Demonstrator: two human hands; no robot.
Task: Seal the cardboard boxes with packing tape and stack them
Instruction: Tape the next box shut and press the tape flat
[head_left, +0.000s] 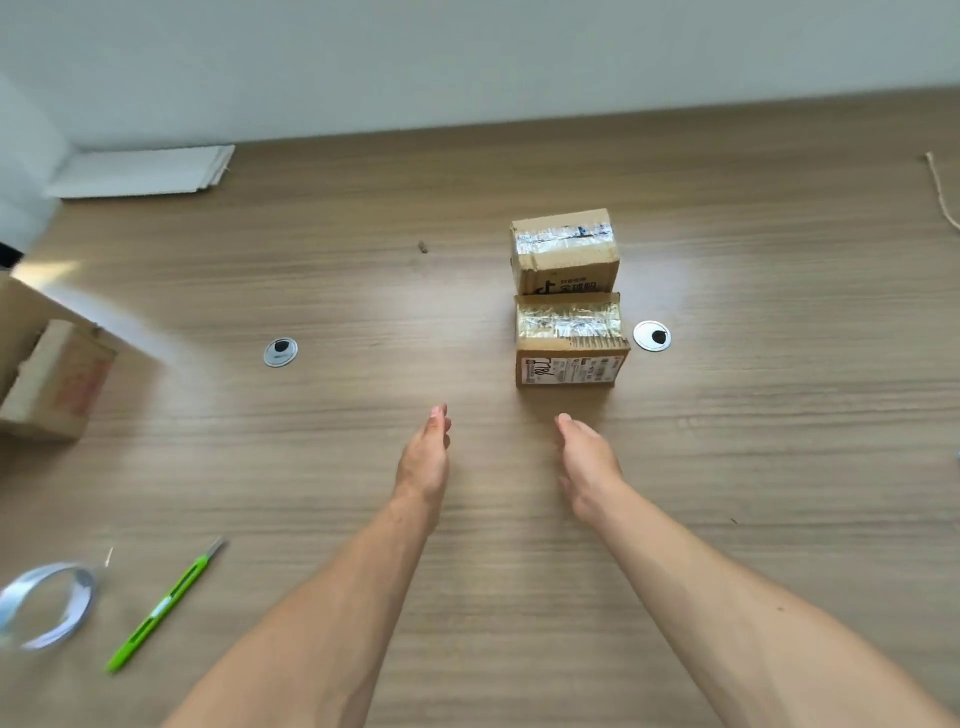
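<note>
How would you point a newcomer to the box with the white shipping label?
On the wooden table, right of centre, two taped cardboard boxes sit one behind the other, just beyond the right hand. It is the nearer box, beside a round grommet. Unlike the far box, printed in black, its front carries a white label.

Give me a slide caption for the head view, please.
Left hand and right hand, both open, extend toward two taped boxes; tape roll and knife lie left.
</note>
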